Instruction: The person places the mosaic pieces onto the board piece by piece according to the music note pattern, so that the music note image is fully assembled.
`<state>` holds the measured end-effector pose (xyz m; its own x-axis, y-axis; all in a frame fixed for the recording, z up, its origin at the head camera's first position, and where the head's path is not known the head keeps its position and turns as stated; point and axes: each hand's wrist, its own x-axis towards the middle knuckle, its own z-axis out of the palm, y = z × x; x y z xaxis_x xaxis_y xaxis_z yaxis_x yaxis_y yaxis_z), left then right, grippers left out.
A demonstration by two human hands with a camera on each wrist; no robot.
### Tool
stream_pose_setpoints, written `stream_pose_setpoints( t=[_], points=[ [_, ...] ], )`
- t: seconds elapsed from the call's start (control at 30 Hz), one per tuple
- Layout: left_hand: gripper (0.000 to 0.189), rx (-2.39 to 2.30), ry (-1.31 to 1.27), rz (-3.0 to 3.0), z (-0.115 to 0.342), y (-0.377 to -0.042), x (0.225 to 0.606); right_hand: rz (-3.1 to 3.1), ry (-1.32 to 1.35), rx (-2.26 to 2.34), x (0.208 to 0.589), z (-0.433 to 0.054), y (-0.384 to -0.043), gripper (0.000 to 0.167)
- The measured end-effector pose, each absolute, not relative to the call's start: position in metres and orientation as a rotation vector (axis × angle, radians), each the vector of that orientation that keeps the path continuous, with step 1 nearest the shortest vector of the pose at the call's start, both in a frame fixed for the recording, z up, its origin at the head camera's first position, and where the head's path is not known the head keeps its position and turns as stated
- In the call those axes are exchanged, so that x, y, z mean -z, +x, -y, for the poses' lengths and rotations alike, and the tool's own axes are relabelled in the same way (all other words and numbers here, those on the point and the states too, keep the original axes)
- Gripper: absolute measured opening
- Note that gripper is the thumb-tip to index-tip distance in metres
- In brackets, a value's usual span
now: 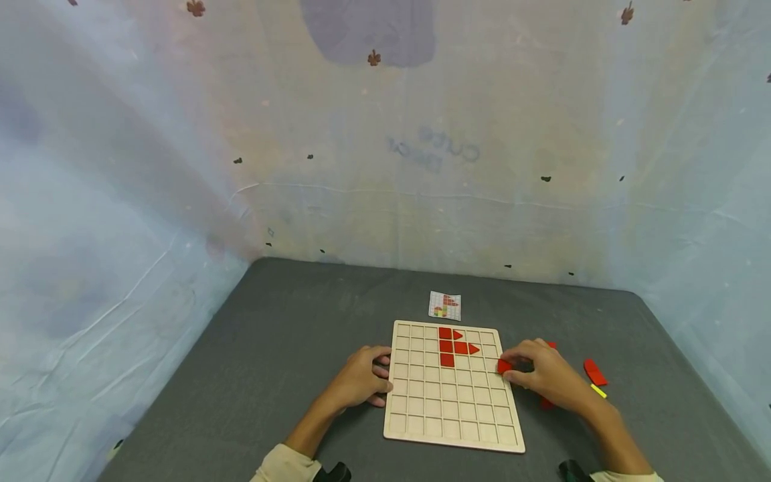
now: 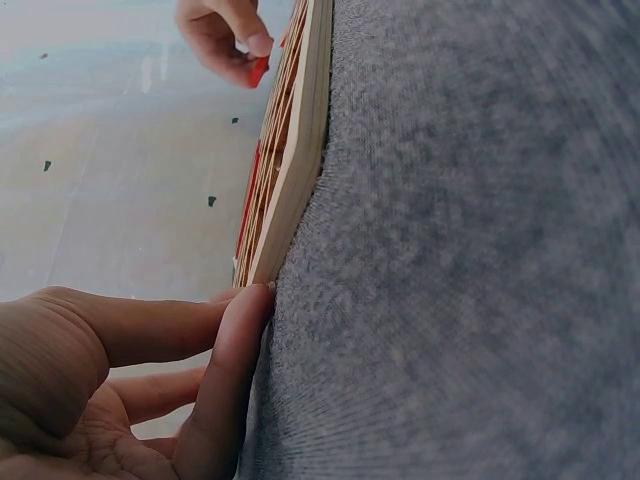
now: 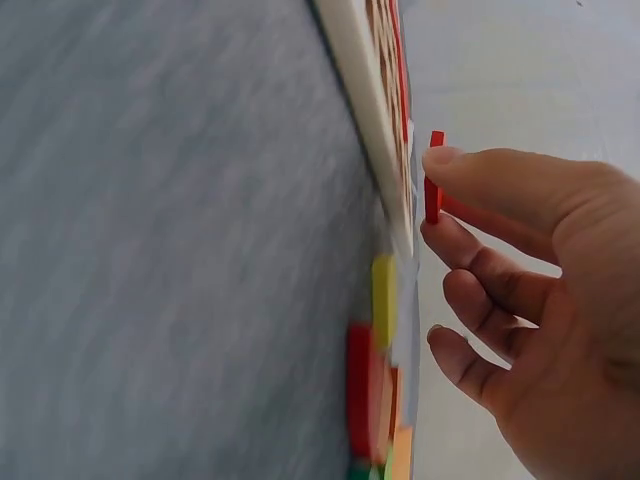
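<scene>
A pale wooden grid board [image 1: 418, 408] lies flat on the dark cloth. Along its left edge my left hand [image 1: 360, 380] rests, thumb and finger touching the rim; the left wrist view shows those fingertips [image 2: 245, 320] against the board's side [image 2: 305, 150]. Above the board's right edge my right hand [image 1: 545, 375] pinches a small flat red piece [image 1: 504, 366] between thumb and finger. In the right wrist view this red piece [image 3: 434, 180] stands edge-on; its full shape is partly hidden. Red squares [image 1: 446, 346] and red triangles [image 1: 474, 349] sit in cells of the upper board.
A small printed pattern card [image 1: 444, 306] lies beyond the board. Right of my right hand are a rounded red piece [image 1: 594, 372] and a thin yellow piece [image 1: 599, 391]. More red pieces [image 1: 547, 404] are partly hidden by that hand. Pale sheeting [image 1: 385, 221] hangs behind the table.
</scene>
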<state>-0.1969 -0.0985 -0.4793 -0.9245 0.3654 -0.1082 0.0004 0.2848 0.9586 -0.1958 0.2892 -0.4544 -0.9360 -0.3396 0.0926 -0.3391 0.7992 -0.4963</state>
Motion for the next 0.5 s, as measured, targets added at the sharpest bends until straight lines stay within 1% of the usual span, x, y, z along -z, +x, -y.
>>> stream_pose_setpoints(
  t=[0.27,0.5],
  points=[
    [0.07,-1.685,0.338,-2.259,0.099,-0.196,0.478,-2.95,-0.574,0.829,0.45,-0.268,-0.205,0.026],
    [0.07,-1.685,0.335,-2.258,0.098,-0.196,0.478,-2.943,-0.601,0.836,0.452,-0.254,-0.214,0.027]
  ],
)
